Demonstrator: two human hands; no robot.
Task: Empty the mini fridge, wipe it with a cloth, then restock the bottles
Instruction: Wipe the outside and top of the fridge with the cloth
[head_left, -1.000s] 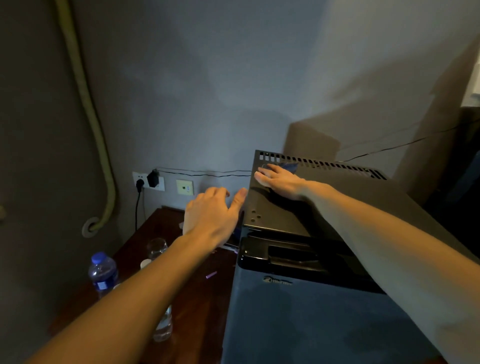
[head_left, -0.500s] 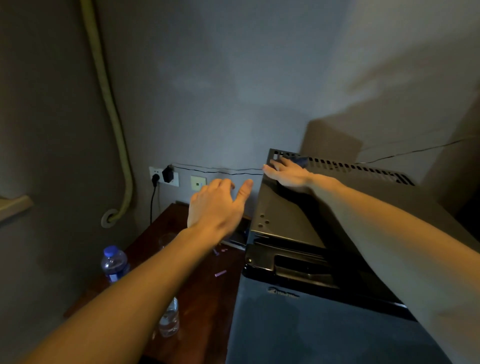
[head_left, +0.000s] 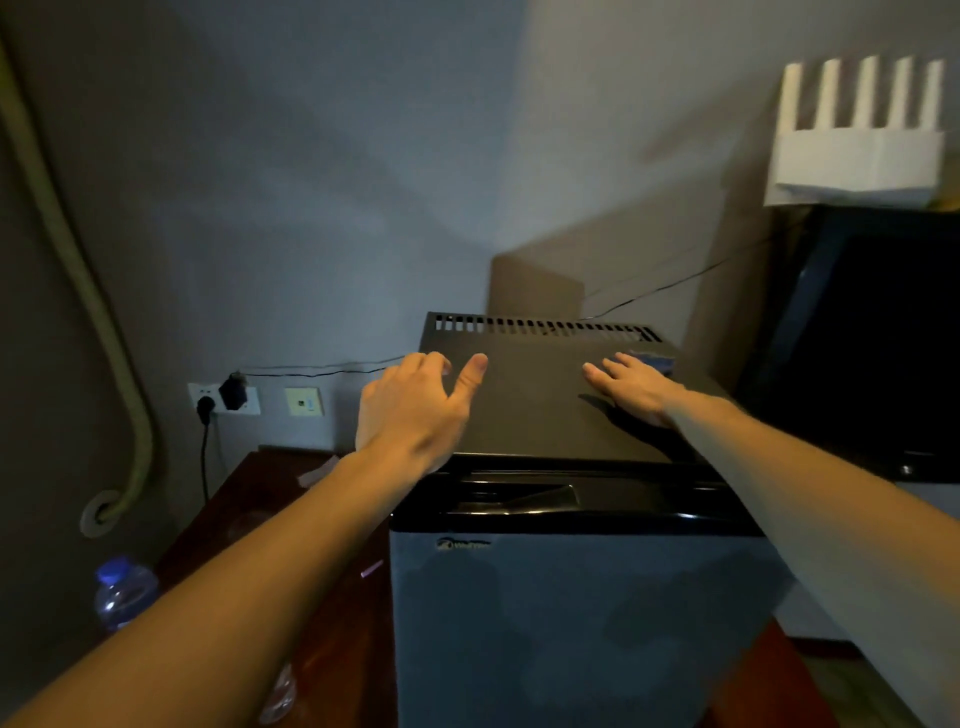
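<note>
The mini fridge (head_left: 535, 415) stands in front of me, door closed, with a dark flat top and a vent strip along its back edge. My right hand (head_left: 631, 387) lies flat on the right part of the top, pressing a blue cloth (head_left: 652, 358) whose edge shows past the fingertips. My left hand (head_left: 415, 402) hovers at the top's left edge, fingers loosely curled, thumb out, holding nothing. A water bottle (head_left: 124, 592) with a blue cap stands on the wooden table (head_left: 249, 499) at lower left. Another clear bottle (head_left: 278, 693) shows under my left forearm.
A wall socket (head_left: 223, 397) with a plug and adapter sits behind the table, with a thin cable running to the fridge. A thick hose (head_left: 78, 270) hangs down the left wall. A dark TV (head_left: 872, 332) stands at right, with a white router (head_left: 857, 135) above it.
My right hand has slid with the cloth from the back-left corner of the fridge top to its right side. The view has swung rightward. My left hand stays near the left edge.
</note>
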